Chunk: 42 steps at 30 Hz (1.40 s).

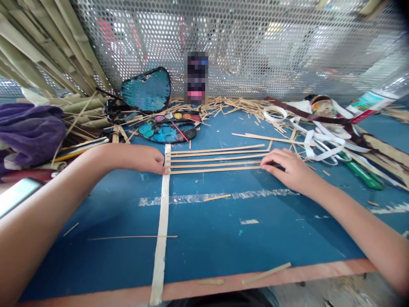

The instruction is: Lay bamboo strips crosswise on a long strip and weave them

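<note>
From my distance I see several thin pale strips (217,159) lying side by side on the blue table (223,243), their left ends at the white tape (161,217). My right hand (284,167) pinches the nearest strip (217,170) by its right end. My left hand (148,160), with fingers curled, touches the tape; whether it grips, I cannot tell. Farther left is a paint palette (168,133); far right, white ribbons (322,145).

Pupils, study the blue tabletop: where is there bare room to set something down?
Mostly bare: right of the white tape strip, between the clear tape and the pinkish front edge. Crowded: toward the mesh panel, with paint palette, scraps and white bands; also between left hand and right hand, where thin slats lie.
</note>
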### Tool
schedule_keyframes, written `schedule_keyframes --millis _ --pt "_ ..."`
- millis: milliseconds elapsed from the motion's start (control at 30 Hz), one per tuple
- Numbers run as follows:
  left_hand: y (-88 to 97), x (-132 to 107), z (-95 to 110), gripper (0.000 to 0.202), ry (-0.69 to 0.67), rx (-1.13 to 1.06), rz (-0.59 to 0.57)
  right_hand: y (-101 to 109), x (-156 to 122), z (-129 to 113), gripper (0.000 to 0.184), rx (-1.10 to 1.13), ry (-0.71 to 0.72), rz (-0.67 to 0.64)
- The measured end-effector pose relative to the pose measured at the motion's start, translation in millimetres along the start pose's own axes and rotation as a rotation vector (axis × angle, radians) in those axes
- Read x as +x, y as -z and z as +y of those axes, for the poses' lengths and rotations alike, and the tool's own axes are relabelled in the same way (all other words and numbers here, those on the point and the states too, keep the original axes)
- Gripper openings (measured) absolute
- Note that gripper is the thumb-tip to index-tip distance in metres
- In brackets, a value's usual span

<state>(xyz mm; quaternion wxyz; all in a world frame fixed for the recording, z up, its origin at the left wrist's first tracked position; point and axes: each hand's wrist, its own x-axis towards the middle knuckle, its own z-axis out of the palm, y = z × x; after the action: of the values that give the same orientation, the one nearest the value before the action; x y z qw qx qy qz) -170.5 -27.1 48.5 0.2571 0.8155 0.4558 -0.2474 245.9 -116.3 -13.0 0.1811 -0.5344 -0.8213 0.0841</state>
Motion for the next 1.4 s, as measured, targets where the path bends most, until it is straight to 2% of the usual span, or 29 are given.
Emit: schedule_keyframes --millis 133,433,600,700,800,933,1033,1133,1233,1400 --pt "1.3 -2 9 0.044 0.032 0.029 0.002 -1 -1 -4 0.023 -0.017 -0.041 0.018" --pt "0.1 -13 11 0.043 -0.078 0.005 0.058 -4 0 -9 0.021 0.013 -0.051 0.085" --pt "0.9 -13 13 0.041 -0.091 -0.006 0.026 9 5 -7 0.02 0.094 -0.193 0.041" --pt "1.3 -14 14 0.041 -0.079 -0.014 0.006 30 19 11 0.017 -0.011 -0.249 0.093" --pt "1.5 -16 15 0.041 -0.08 -0.013 0.008 44 36 43 0.016 -0.206 -0.244 0.075" --pt "1.8 -13 12 0.041 -0.093 -0.004 0.014 43 46 79 0.02 -0.293 -0.317 0.013" --pt "2.0 -6 6 0.04 -0.059 0.008 -0.005 34 41 88 0.019 -0.302 -0.33 0.016" --pt "2.3 -5 3 0.039 -0.086 -0.016 -0.023 31 36 84 0.019 -0.297 -0.313 0.035" --pt "2.7 -12 3 0.041 -0.125 -0.048 0.004 39 34 69 0.018 -0.284 -0.31 0.108" --pt "4.6 -17 6 0.034 -0.145 -0.105 -0.012 63 34 8 0.026 -0.132 -0.328 0.384"
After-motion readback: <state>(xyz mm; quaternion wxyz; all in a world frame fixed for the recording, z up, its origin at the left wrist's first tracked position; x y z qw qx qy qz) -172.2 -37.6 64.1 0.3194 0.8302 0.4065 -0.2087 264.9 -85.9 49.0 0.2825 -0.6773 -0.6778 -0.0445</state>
